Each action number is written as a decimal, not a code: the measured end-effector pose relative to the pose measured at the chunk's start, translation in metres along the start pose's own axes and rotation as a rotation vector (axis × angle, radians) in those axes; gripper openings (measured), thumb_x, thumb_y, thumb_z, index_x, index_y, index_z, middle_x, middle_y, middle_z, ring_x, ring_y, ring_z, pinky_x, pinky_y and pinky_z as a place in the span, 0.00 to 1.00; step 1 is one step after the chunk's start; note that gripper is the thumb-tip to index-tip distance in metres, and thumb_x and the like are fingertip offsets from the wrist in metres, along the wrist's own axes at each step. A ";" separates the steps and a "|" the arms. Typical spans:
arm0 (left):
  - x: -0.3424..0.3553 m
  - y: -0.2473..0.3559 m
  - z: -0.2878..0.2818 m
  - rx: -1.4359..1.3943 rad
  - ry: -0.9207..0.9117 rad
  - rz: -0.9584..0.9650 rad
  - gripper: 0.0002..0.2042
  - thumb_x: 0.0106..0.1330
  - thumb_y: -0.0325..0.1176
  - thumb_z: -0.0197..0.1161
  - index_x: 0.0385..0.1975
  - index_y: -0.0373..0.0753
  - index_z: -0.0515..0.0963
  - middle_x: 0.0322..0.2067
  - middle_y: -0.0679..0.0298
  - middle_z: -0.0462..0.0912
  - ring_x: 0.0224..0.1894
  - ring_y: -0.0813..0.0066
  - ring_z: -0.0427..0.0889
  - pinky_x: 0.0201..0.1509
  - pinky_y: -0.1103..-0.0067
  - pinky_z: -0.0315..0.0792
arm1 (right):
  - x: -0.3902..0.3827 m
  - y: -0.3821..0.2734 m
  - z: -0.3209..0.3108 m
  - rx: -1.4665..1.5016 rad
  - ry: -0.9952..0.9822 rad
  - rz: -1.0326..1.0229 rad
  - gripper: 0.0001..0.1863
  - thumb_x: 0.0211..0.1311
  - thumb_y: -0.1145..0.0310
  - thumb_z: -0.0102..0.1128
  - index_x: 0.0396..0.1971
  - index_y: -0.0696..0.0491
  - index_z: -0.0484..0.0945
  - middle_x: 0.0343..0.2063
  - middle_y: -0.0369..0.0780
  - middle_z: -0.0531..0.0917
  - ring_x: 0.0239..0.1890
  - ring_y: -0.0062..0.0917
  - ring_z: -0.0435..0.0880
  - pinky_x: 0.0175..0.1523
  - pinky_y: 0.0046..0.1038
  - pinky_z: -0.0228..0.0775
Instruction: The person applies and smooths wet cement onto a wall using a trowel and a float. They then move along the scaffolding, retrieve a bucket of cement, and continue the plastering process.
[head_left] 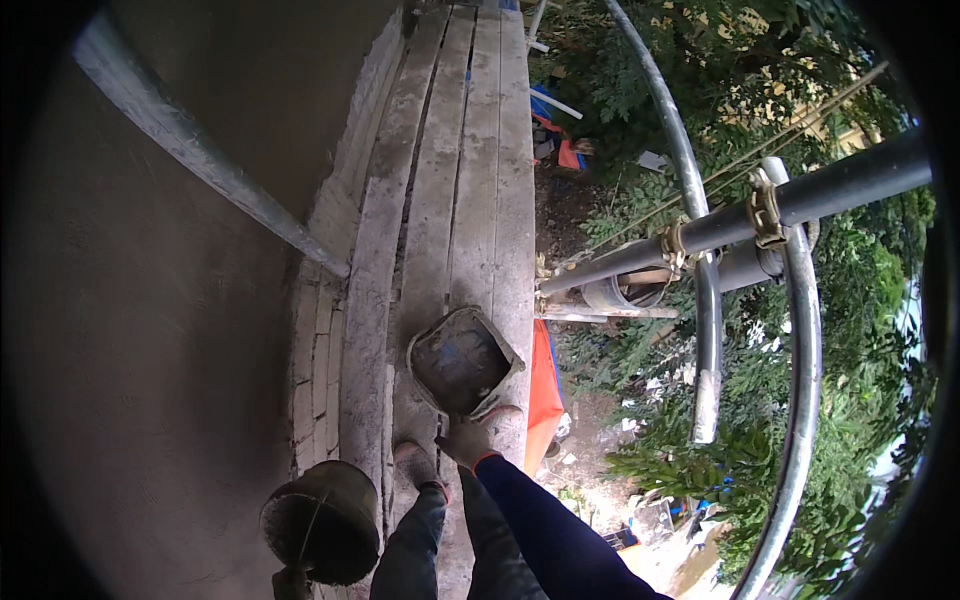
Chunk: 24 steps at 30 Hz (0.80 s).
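My right hand (467, 441) is closed on the near rim of a squarish, mortar-crusted tub (414, 371). It appears to wear a greyish glove with an orange cuff, below a dark blue sleeve. Dark grey residue coats the inside of the tub, which is over the planks in front of my feet. At the lower left, my left hand (291, 584) is partly cut off by the picture's edge. Its fingers seem wrapped round the thin handle of a dirty round bucket (347, 483). The bucket is tipped, its shadowed mouth facing me.
Wooden scaffold planks (475, 200) run forward beside a smooth grey wall (150, 330). A steel pole (210, 150) slants down at the left. Clamped tubes (840, 185) form the right side, with trees and a drop to the ground beyond. An orange sheet (544, 385) hangs below the plank edge.
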<state>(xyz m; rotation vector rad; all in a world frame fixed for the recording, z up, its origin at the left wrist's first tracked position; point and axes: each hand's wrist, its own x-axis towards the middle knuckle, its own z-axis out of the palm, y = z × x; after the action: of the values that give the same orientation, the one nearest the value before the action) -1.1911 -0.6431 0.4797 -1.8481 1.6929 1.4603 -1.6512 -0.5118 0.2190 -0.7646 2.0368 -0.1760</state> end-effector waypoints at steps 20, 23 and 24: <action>0.115 0.278 0.119 -0.456 0.302 -0.083 0.14 0.71 0.37 0.51 0.31 0.35 0.79 0.13 0.72 0.67 0.15 0.83 0.66 0.18 0.83 0.58 | 0.071 0.032 -0.137 0.778 0.087 0.104 0.16 0.67 0.57 0.57 0.32 0.58 0.76 0.20 0.48 0.80 0.20 0.33 0.81 0.25 0.37 0.67; 0.103 0.347 0.138 -0.510 0.321 -0.027 0.13 0.70 0.38 0.53 0.32 0.35 0.79 0.13 0.71 0.67 0.16 0.82 0.67 0.20 0.82 0.59 | 0.000 -0.048 -0.220 0.690 0.229 -0.116 0.16 0.68 0.57 0.56 0.40 0.56 0.76 0.26 0.50 0.82 0.30 0.40 0.85 0.33 0.39 0.71; 0.102 0.371 0.148 -0.559 0.329 -0.003 0.11 0.69 0.37 0.55 0.32 0.35 0.79 0.14 0.70 0.69 0.16 0.81 0.68 0.21 0.82 0.61 | -0.015 -0.064 -0.236 0.722 0.218 -0.142 0.16 0.69 0.56 0.55 0.43 0.55 0.76 0.27 0.50 0.82 0.34 0.43 0.85 0.36 0.40 0.72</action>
<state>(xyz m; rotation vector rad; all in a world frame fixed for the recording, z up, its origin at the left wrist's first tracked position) -1.5980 -0.7084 0.4898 -2.4921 1.5013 1.8510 -1.8077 -0.5941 0.3886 -0.4351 1.9088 -1.0485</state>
